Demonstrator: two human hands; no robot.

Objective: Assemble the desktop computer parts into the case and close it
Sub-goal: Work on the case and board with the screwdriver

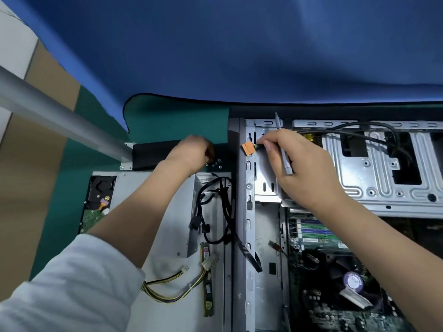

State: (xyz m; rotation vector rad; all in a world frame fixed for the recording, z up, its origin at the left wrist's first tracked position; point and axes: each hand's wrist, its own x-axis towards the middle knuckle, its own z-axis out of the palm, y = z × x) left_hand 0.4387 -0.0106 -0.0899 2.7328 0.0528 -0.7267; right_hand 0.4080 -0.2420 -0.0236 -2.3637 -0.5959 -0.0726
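Assembly is partway: the open computer case (335, 212) lies on the worktop, motherboard (335, 295) seated inside, while the hard drive (97, 204), RAM sticks (207, 283) and power supply (206, 212) with its loose cables lie outside on the side panel (143, 200). The right hand (302, 168) grips a screwdriver (284, 149) near the drive cage (266, 183). The left hand (191, 152) reaches the loose screws (214, 162), fingers curled; whether they pinch one, I cannot tell.

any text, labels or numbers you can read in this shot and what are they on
None can be read.
White label on the power supply: print too small.
Stickers on the memory stick: blurred.
Round label on the cooler fan: blurred.
White strip labels on the motherboard: too small.
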